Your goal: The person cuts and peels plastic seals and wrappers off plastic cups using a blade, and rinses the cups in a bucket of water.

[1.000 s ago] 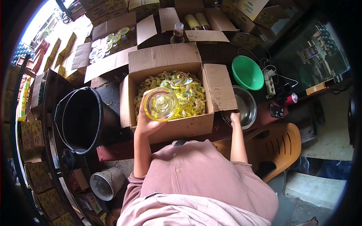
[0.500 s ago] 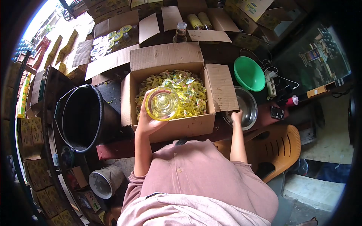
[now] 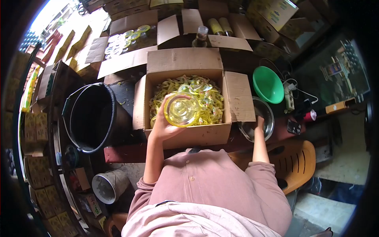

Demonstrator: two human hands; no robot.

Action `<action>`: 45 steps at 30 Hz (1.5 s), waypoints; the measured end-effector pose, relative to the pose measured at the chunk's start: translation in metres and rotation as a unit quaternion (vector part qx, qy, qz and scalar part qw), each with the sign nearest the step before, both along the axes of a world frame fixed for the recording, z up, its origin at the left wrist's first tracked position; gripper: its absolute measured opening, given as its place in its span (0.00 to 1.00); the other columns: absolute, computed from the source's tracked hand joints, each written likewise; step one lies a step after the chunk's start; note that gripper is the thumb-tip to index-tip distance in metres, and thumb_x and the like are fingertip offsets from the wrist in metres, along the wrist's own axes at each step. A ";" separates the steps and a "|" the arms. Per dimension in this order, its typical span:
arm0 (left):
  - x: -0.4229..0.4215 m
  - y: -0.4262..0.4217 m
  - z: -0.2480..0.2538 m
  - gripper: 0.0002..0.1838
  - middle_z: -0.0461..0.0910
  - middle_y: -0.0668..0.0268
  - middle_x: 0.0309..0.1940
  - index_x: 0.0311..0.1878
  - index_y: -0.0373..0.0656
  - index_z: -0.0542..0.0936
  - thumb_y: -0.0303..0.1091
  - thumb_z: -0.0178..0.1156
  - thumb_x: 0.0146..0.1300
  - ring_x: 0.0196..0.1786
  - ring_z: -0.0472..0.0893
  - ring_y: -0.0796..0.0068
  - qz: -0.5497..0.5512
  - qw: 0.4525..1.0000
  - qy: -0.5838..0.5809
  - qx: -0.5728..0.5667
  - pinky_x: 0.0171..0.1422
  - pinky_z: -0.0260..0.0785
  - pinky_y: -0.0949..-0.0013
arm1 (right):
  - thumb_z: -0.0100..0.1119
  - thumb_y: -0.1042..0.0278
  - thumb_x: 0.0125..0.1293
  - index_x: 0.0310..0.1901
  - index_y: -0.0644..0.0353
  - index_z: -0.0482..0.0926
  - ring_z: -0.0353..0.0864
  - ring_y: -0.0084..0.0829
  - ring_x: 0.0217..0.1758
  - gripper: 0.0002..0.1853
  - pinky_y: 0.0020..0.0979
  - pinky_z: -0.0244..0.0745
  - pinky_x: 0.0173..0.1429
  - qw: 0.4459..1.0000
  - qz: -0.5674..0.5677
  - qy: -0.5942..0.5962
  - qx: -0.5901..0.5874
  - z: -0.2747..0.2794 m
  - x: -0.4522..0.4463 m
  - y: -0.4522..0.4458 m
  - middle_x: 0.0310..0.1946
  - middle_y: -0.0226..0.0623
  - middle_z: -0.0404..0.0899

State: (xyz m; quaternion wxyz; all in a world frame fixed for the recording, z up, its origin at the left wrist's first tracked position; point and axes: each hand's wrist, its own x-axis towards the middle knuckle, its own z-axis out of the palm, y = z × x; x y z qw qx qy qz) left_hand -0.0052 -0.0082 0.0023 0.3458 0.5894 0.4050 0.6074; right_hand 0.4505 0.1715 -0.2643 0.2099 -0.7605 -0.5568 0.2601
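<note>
My left hand is wrapped round a clear, yellow-tinted round container, seen end-on. It is held up over the near side of an open cardboard box. Crumpled yellow and clear wrapper strips fill that box. On the right, my right hand reaches down into a steel bowl, partly under the box's side flap. The fingers of this hand are hidden, so I cannot see whether they hold anything.
A black bucket stands left of the box; a green bowl lies to the right. Behind are a bottle and a carton of clear round containers. A power strip with cables is at right. An orange chair stands close by.
My right hand has moved from the steel bowl's near left rim further into the bowl. My left hand still holds up the round container. The whole view has shifted slightly.
</note>
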 end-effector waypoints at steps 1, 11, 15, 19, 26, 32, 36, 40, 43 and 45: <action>0.001 0.001 0.000 0.35 0.72 0.61 0.49 0.54 0.39 0.65 0.26 0.68 0.39 0.54 0.72 0.70 -0.002 1.000 -0.005 0.013 0.60 0.62 0.68 | 0.58 0.61 0.48 0.39 0.58 0.80 0.78 0.48 0.42 0.16 0.39 0.73 0.43 0.961 -0.171 0.219 0.007 -0.018 0.011 0.010 0.36 0.50 0.78; -0.004 0.002 -0.004 0.38 0.71 0.59 0.51 0.57 0.38 0.62 0.24 0.67 0.40 0.57 0.70 0.68 -0.021 1.000 0.007 0.013 0.63 0.59 0.66 | 0.63 0.60 0.51 0.25 0.64 0.81 0.79 0.41 0.25 0.13 0.35 0.72 0.34 0.974 0.122 -0.181 0.053 0.141 -0.026 -0.054 0.18 0.42 0.78; -0.004 0.004 -0.006 0.40 0.71 0.57 0.51 0.60 0.38 0.59 0.23 0.66 0.41 0.56 0.70 0.65 -0.025 0.999 0.000 0.042 0.63 0.59 0.65 | 0.59 0.58 0.55 0.23 0.62 0.81 0.78 0.44 0.35 0.14 0.40 0.70 0.41 0.962 0.160 -0.158 0.151 0.130 -0.026 -0.056 0.27 0.45 0.79; -0.005 0.005 -0.007 0.40 0.72 0.58 0.50 0.60 0.37 0.58 0.25 0.66 0.41 0.55 0.72 0.66 -0.016 0.999 0.008 0.030 0.62 0.60 0.65 | 0.58 0.59 0.56 0.31 0.62 0.80 0.78 0.43 0.38 0.12 0.39 0.70 0.44 0.980 0.097 -0.167 0.058 0.153 -0.042 -0.065 0.30 0.42 0.79; -0.005 0.004 -0.006 0.35 0.73 0.58 0.48 0.56 0.37 0.64 0.29 0.64 0.40 0.54 0.73 0.67 0.020 0.999 0.038 -0.016 0.62 0.60 0.67 | 0.53 0.79 0.56 0.36 0.65 0.78 0.80 0.32 0.32 0.07 0.30 0.74 0.39 0.966 0.064 -0.062 0.243 0.220 -0.085 -0.073 0.30 0.42 0.80; -0.005 0.003 0.004 0.34 0.73 0.58 0.46 0.54 0.38 0.65 0.31 0.66 0.39 0.53 0.72 0.62 0.086 0.987 0.128 -0.048 0.60 0.60 0.64 | 0.56 0.74 0.58 0.37 0.61 0.81 0.75 0.20 0.33 0.06 0.22 0.69 0.41 0.890 0.297 0.158 0.308 0.320 -0.245 -0.104 0.28 0.32 0.78; -0.007 0.003 -0.002 0.35 0.71 0.57 0.47 0.54 0.39 0.65 0.33 0.67 0.40 0.52 0.71 0.57 0.120 0.978 0.160 -0.063 0.59 0.60 0.62 | 0.65 0.77 0.47 0.34 0.58 0.82 0.76 0.28 0.33 0.10 0.25 0.70 0.39 0.807 0.442 0.212 0.329 0.324 -0.303 -0.119 0.28 0.34 0.76; -0.008 0.002 -0.002 0.35 0.70 0.54 0.48 0.54 0.40 0.65 0.35 0.68 0.40 0.52 0.71 0.54 0.133 0.972 0.183 -0.066 0.58 0.61 0.59 | 0.67 0.73 0.46 0.33 0.56 0.83 0.73 0.29 0.31 0.09 0.29 0.69 0.36 0.774 0.483 0.212 0.349 0.317 -0.326 -0.117 0.27 0.33 0.76; -0.010 0.000 -0.003 0.36 0.70 0.54 0.48 0.54 0.40 0.65 0.36 0.68 0.40 0.52 0.71 0.54 0.142 0.962 0.217 -0.088 0.57 0.62 0.58 | 0.67 0.74 0.46 0.31 0.56 0.82 0.73 0.29 0.31 0.08 0.29 0.69 0.36 0.771 0.489 0.206 0.353 0.316 -0.329 -0.115 0.26 0.32 0.76; -0.009 -0.002 0.001 0.35 0.70 0.53 0.48 0.54 0.39 0.65 0.37 0.68 0.40 0.52 0.71 0.53 0.150 0.954 0.241 -0.099 0.56 0.62 0.57 | 0.66 0.73 0.46 0.30 0.56 0.81 0.73 0.30 0.31 0.07 0.30 0.67 0.37 0.771 0.492 0.181 0.362 0.316 -0.330 -0.115 0.26 0.33 0.76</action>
